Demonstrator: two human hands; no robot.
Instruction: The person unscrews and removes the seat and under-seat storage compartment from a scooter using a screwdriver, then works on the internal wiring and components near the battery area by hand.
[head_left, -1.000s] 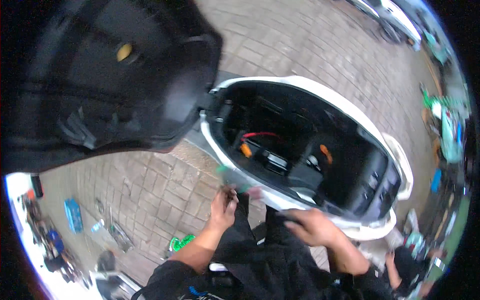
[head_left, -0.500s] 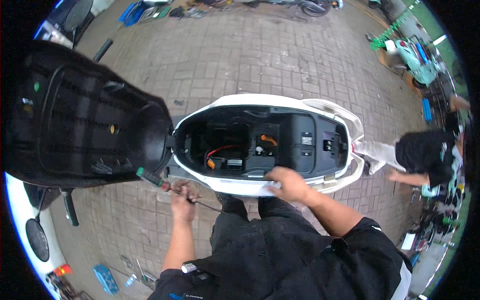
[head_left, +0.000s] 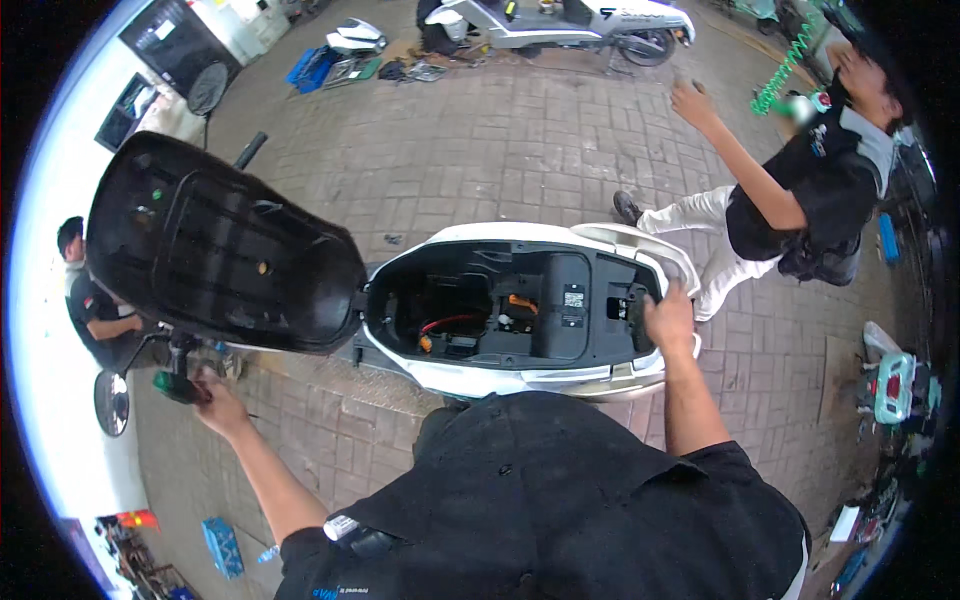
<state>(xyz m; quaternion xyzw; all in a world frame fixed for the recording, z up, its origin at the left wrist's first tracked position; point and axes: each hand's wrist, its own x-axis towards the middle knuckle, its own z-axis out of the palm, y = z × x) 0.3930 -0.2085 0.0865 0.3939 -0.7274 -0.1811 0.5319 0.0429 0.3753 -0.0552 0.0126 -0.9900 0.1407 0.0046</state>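
A white scooter [head_left: 470,378] stands before me with its long black storage well uncovered. The black seat [head_left: 225,245] is tipped up at the left. In the well lie an orange connector [head_left: 522,303], a red cable [head_left: 447,322] and another orange plug [head_left: 425,343]. My left hand [head_left: 222,408] is closed round a green-and-black screwdriver [head_left: 178,388], next to the left handlebar grip [head_left: 180,355]; its shaft cannot be made out. At the tail, my right hand [head_left: 670,320] grips the rear rim by the grab rail [head_left: 650,240], fingertips partly hidden.
A co-worker [head_left: 800,190] stands right of the tail, one arm raised. Another person [head_left: 95,300] is at the left beyond the seat. Across the brick floor [head_left: 500,130] stands a second white scooter [head_left: 590,25] near a blue crate [head_left: 310,72]. A blue box [head_left: 222,547] lies lower left.
My left hand has moved left with the screwdriver, to beside the handlebar. My right hand has gone from the near rim to the tail. The co-worker has straightened up; the view has shifted.
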